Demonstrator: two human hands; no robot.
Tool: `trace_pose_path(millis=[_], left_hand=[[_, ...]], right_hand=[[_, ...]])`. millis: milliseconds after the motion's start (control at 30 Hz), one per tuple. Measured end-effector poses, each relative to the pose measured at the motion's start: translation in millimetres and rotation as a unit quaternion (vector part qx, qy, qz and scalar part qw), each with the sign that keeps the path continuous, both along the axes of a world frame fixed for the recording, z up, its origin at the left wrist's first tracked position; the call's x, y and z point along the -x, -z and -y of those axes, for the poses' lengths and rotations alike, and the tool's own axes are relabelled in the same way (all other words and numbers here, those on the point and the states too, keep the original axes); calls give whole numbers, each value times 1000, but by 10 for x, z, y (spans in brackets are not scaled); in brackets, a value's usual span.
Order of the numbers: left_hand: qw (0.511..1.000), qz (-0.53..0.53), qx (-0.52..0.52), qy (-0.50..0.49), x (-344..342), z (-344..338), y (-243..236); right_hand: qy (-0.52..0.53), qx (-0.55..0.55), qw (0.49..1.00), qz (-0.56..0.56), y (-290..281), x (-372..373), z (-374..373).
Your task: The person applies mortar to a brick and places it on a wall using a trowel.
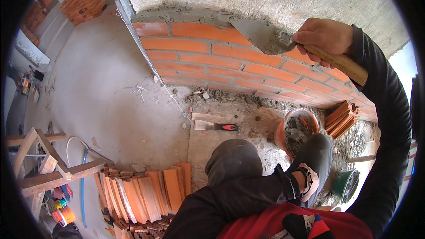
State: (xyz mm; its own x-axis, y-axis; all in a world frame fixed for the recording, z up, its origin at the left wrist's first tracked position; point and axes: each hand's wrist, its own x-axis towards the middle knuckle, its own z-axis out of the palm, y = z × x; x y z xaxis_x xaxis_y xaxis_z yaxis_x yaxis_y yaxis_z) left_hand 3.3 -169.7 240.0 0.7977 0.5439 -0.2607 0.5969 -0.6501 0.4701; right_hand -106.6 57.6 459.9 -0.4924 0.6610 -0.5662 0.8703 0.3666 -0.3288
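Note:
My right hand grips the wooden handle of a trowel. The mortar-smeared metal blade is at the top course of an orange brick wall, where grey mortar lines the edge below white plaster. My left hand, with bracelets at the wrist, rests low by my right thigh, its fingers mostly hidden. An orange bucket of wet mortar stands on the floor just beyond that thigh. A putty knife with a red-and-black handle lies on a dusty board left of the bucket.
Cut brick strips stand at lower left, more lean by the wall. A green bucket sits right. A wooden frame, hose and tools are left. Brick stacks are behind. A white cord hangs by the wall's edge.

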Motion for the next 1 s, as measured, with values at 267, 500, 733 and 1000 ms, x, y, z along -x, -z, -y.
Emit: trace_pose_path(millis=[267,500,733,1000], left_hand=[[997,63,-26,-47,127,68,-31],[992,-67,-104,14,-200,81,140],[983,-64,-137,99,-514,55,617],[987,-12,3,161,-32,-168,77]], right_hand=[[13,-9,1000,-9,-82,-89,85],[64,79,993,-54,75,-93,19],[111,101,983,-107,130,10,57],[139,144,967,-159,177,-227,132]])
